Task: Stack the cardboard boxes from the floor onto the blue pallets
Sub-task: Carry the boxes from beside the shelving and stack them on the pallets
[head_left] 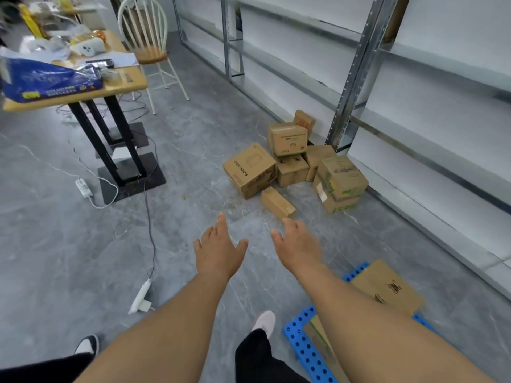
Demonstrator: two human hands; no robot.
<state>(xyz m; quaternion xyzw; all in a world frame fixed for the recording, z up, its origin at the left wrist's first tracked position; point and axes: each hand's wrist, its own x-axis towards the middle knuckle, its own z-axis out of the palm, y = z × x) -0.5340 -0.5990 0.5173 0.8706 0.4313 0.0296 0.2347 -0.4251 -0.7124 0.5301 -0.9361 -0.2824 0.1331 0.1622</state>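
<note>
Both hands, left hand (218, 250) and right hand (298, 244), spread open and empty, reaching toward small box (278, 203) in floor pile, likely next pick for blue pallet (304, 346).

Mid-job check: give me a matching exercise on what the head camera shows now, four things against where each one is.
Things:
1. small plain box
2. box printed SUPER
3. flat box
4. white chair

Places:
A. on the blue pallet, lower right
B. on the floor, nearest the right hand
C. beside the wooden table, far left
D. left end of the floor pile, tilted

Pairs: 1-B, 2-D, 3-A, 4-C. Both the right hand and the left hand are open, holding nothing.
</note>
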